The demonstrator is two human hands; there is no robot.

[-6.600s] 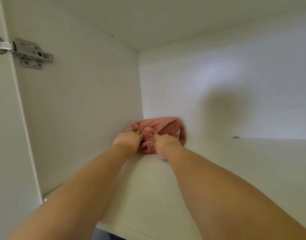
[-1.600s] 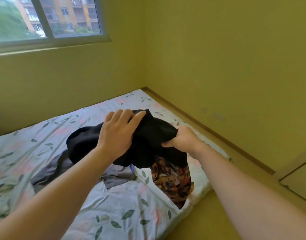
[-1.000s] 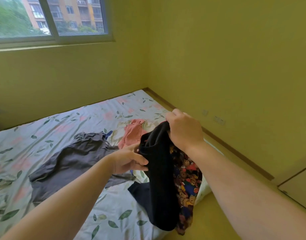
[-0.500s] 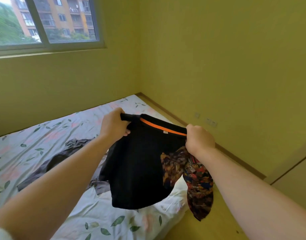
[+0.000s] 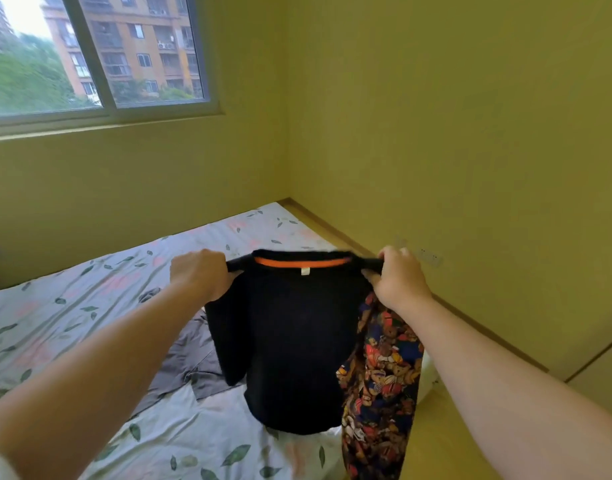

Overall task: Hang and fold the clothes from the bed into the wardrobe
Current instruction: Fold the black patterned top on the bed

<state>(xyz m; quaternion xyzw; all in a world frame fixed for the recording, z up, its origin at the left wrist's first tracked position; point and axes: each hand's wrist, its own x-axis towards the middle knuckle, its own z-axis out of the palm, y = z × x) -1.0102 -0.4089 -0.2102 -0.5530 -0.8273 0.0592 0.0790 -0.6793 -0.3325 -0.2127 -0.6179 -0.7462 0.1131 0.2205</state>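
Left hand [image 5: 202, 273] and right hand [image 5: 400, 278] wide apart, each gripping a shoulder of black shirt [image 5: 290, 341], hanging lengthwise straight down over bed [image 5: 72, 306].

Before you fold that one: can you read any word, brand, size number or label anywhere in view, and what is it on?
No text here can be read.
The white tag inside the collar of the black shirt: too small and blurred.
The bear-print garment: pictures only, no words legible.
Buildings through the window: no signs legible.
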